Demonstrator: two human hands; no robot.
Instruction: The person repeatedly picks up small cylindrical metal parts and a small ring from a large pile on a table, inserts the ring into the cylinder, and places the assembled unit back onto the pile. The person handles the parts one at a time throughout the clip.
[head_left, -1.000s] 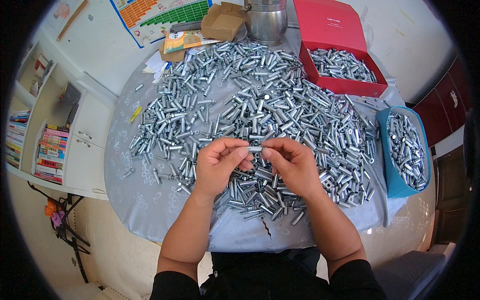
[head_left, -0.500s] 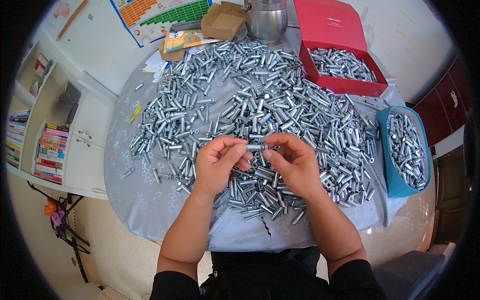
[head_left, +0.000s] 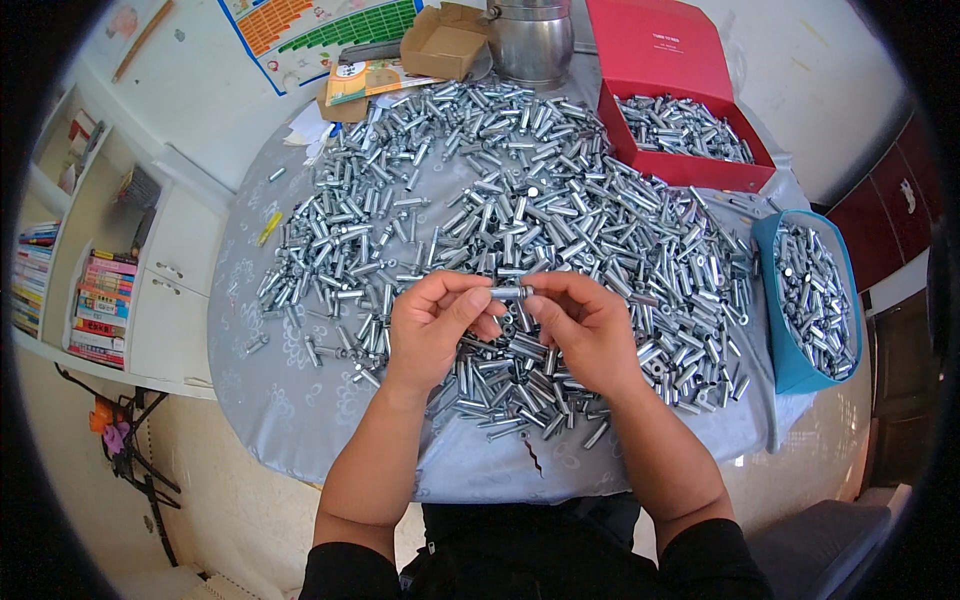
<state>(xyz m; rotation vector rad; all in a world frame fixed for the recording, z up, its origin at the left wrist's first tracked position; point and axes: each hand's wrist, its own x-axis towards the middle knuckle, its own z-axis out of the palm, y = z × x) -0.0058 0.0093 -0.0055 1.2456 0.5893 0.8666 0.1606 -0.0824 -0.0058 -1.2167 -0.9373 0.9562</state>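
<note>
Between my hands, level above the pile, is a shiny metal sleeve anchor bolt (head_left: 508, 293). Its left end is pinched by the thumb and index finger of my left hand (head_left: 428, 328). At the other end, the fingertips of my right hand (head_left: 590, 328) close around it, hiding that tip. Beneath and around both hands spreads a big heap of similar metal anchor bolts and sleeves (head_left: 560, 215), lying in all directions on a round table with a silver-grey patterned cloth (head_left: 290, 430).
At the far right an open red box (head_left: 690, 177) holds many of these parts, and so does a teal bin (head_left: 800, 375) at the right edge. Behind the heap stand a metal pot (head_left: 532, 45) and a small cardboard box (head_left: 440, 45). A yellow pen-like object (head_left: 269, 228) lies left.
My right hand has shifted very slightly left, toward the left hand. Both hands keep their pinch on the bolt, and the pile looks the same.
</note>
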